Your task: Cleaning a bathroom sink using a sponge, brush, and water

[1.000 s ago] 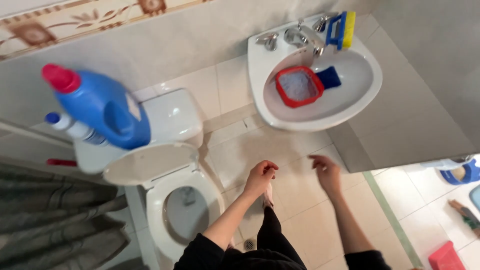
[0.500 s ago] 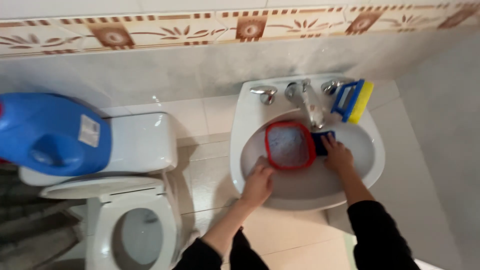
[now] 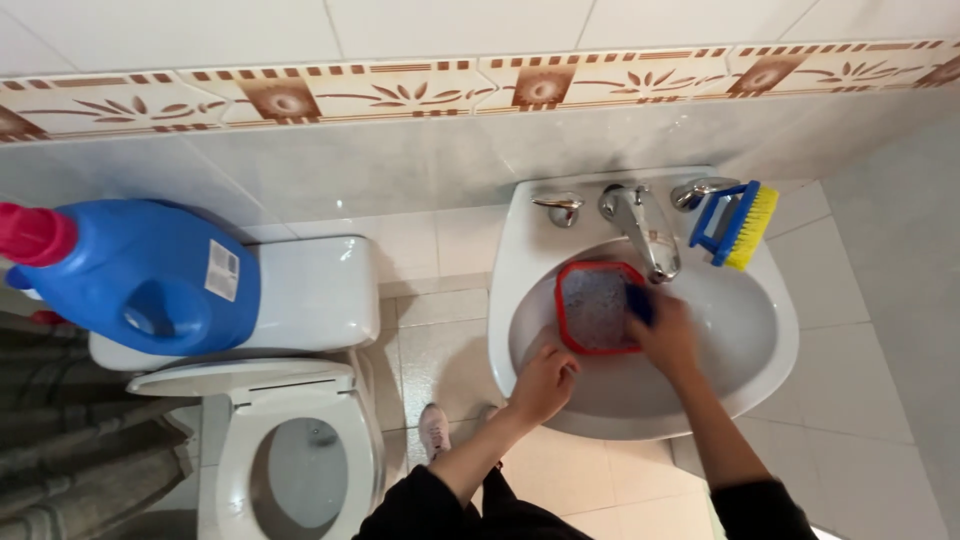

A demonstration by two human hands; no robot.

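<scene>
A red square container [image 3: 594, 306] of soapy water sits in the white sink [image 3: 782, 340], under the chrome tap [image 3: 648, 228]. My right hand [image 3: 668, 338] is closed on a blue sponge [image 3: 640, 302] at the container's right edge; only a corner of the sponge shows. With curled fingers, my left hand [image 3: 545, 382] rests inside the basin at the container's near-left corner. Whether it grips the rim is unclear.
A blue scrub brush with yellow bristles [image 3: 736, 226] lies on the sink's back right rim. A big blue detergent bottle with a pink cap [image 3: 140, 276] stands on the toilet tank [image 3: 312, 292]. The open toilet bowl [image 3: 298, 470] is lower left, beside a grey curtain [image 3: 60, 450].
Both hands came up from near the floor into the sink. My right hand took the blue sponge and moved it left over the container's edge. The view swung to face the sink.
</scene>
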